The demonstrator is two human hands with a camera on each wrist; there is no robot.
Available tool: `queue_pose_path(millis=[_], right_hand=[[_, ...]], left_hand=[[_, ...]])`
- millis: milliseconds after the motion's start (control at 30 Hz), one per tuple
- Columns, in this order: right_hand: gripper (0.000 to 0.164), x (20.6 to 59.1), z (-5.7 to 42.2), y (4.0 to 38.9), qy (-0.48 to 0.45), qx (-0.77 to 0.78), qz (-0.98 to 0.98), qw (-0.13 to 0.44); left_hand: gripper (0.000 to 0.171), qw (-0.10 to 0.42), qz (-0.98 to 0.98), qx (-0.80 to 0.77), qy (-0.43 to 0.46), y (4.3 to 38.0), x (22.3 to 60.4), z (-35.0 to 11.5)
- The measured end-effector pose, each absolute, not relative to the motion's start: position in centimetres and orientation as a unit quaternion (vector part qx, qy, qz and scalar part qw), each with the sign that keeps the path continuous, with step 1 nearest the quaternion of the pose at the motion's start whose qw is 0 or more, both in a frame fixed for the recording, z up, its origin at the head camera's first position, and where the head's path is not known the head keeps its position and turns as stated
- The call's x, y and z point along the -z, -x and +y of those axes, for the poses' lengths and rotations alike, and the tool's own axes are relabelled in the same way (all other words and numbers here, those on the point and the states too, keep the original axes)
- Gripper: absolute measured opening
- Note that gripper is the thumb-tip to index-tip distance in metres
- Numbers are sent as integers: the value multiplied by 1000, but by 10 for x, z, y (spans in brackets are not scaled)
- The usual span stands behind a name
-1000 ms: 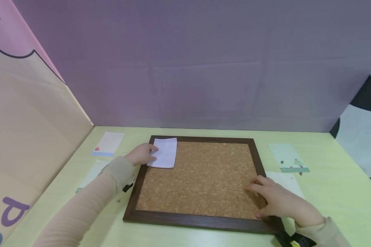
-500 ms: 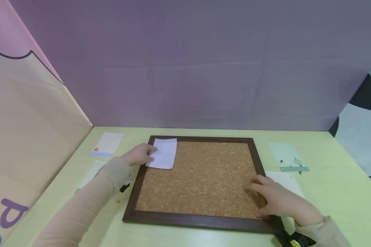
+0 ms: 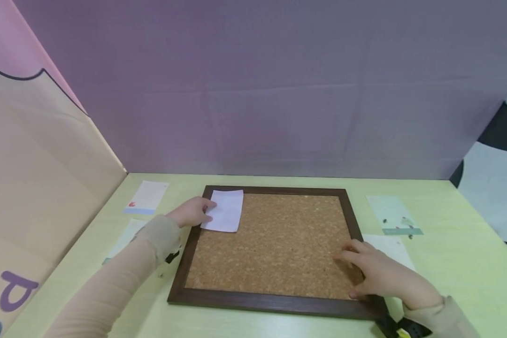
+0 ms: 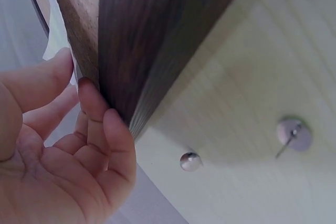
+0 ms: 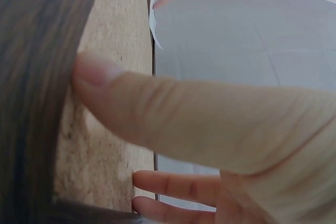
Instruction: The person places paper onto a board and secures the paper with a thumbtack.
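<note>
A corkboard [image 3: 274,249] with a dark brown frame [image 3: 270,302] lies flat on the pale table. At its far left corner is a white sheet of paper [image 3: 227,211], overlapping the frame a little. My left hand [image 3: 190,212] pinches the paper's left edge between thumb and fingers; the left wrist view shows the thumb [image 4: 55,74] on top and fingertips behind the sheet. My right hand [image 3: 376,273] rests at the board's near right corner, fingers spread and bent. Its thumb [image 5: 97,72] touches near the frame and its fingertips [image 5: 144,179] meet the cork.
Two printed cards [image 3: 146,197] lie left of the board, one partly behind my left forearm. To the right are another card [image 3: 393,213] and a white sheet [image 3: 390,249] partly hidden by my hand. Silver thumbtacks [image 4: 295,134] lie beside the frame. A purple-grey backdrop [image 3: 253,94] rises behind.
The paper, pinched in my left hand, has shifted very slightly, lastly a little to the right. My right hand has stayed in place on the board.
</note>
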State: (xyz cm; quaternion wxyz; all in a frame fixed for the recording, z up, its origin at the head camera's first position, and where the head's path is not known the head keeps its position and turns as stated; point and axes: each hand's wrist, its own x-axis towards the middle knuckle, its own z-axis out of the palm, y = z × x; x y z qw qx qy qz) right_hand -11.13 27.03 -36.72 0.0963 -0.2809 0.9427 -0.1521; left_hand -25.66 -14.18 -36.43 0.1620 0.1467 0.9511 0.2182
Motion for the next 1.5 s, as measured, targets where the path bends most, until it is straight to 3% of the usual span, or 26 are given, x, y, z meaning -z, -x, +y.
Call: queue_pose_path(millis=[1500], right_hand=[[71, 366, 269, 111, 268, 152, 945, 110]], left_hand=[[48, 181, 958, -175, -137, 252, 359, -138]])
